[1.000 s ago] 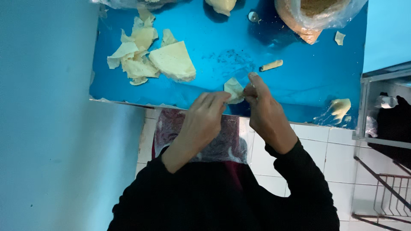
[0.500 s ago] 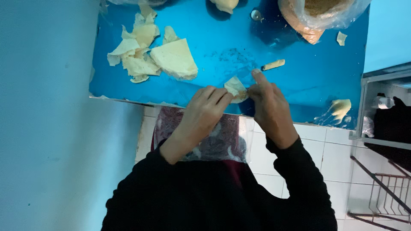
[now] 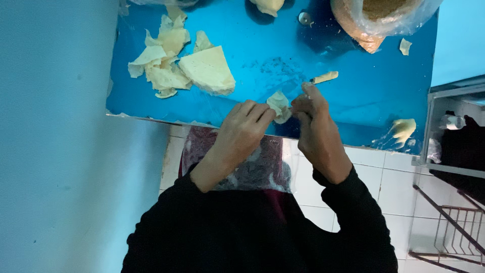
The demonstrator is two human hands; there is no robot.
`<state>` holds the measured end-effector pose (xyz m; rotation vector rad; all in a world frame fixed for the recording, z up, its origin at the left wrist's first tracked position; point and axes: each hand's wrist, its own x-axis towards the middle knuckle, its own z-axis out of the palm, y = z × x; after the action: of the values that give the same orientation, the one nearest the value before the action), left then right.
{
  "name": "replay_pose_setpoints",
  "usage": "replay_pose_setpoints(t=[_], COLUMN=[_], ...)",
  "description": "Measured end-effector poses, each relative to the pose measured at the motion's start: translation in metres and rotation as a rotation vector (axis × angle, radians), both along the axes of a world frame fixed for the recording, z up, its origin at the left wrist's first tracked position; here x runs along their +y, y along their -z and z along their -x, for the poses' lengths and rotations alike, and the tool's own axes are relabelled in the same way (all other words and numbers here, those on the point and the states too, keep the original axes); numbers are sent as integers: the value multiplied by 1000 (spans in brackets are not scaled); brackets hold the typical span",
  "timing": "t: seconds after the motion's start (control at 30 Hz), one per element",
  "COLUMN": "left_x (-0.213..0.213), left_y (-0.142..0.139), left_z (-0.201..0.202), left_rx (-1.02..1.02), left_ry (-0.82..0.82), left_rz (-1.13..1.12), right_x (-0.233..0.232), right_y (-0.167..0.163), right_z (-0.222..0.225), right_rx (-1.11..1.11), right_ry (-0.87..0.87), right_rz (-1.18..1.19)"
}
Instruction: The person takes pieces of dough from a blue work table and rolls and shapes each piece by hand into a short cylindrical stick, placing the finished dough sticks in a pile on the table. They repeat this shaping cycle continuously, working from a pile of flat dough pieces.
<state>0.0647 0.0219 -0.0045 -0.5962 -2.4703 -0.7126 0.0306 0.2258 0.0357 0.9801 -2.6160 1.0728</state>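
Both hands met over the near edge of the blue table (image 3: pixel 262 65), just below the picture's centre. The left hand (image 3: pixel 241 132) came in from 7 o'clock with its fingers curled, tips pinched on a small pale wrapper (image 3: pixel 279 106). The right hand (image 3: pixel 316 129) came in from 5 o'clock, its fingers bunched and closed on the same wrapper from the 3 o'clock side. So the wrapper sat clamped between the two hands, held just above the table edge, crumpled or partly folded; how it was folded could not be told.

At 1 o'clock from the hands, near them, lay a small rolled piece (image 3: pixel 324 77) on the table. At 10 o'clock lay a stack of wrappers (image 3: pixel 208 70), wedge-shaped, and touching it on its 9 o'clock side a loose heap of torn scraps (image 3: pixel 160 65). At 1 o'clock, at the far edge, stood a plastic bag (image 3: pixel 384 20) holding a brown filling. A pale lump (image 3: pixel 404 129) lay at 3 o'clock near the table's corner, and a small scrap (image 3: pixel 404 46) lay at 2 o'clock.

Below the hands, a clear plastic sheet (image 3: pixel 252 167) covered the person's lap over dark red cloth. Black sleeves (image 3: pixel 348 202) ran to both wrists.
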Motion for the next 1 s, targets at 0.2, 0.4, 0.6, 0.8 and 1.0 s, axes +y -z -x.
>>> replay_pose_setpoints(t=[0.2,0.4,0.6,0.8,1.0], left_x=[-1,0,2,3,2], left_y=[4,4,-7,-13,-3], left_z=[1,3,22,16,12], left_rx=[-4,-7,-180,-144,-21], left_ry=[-6,-7,-31,23,8], left_rz=[10,-20,-75,28,123], right_x=[-7,-12,-22,-17,-13], right_y=[-11,-12,-20,-12,17], right_z=[-6,-11,25,29,-3], right_rx=[6,199,-115,-347,187], right_ry=[-9,-76,-49,-26,-14], right_rz=[-187,-284,-151,44,-160])
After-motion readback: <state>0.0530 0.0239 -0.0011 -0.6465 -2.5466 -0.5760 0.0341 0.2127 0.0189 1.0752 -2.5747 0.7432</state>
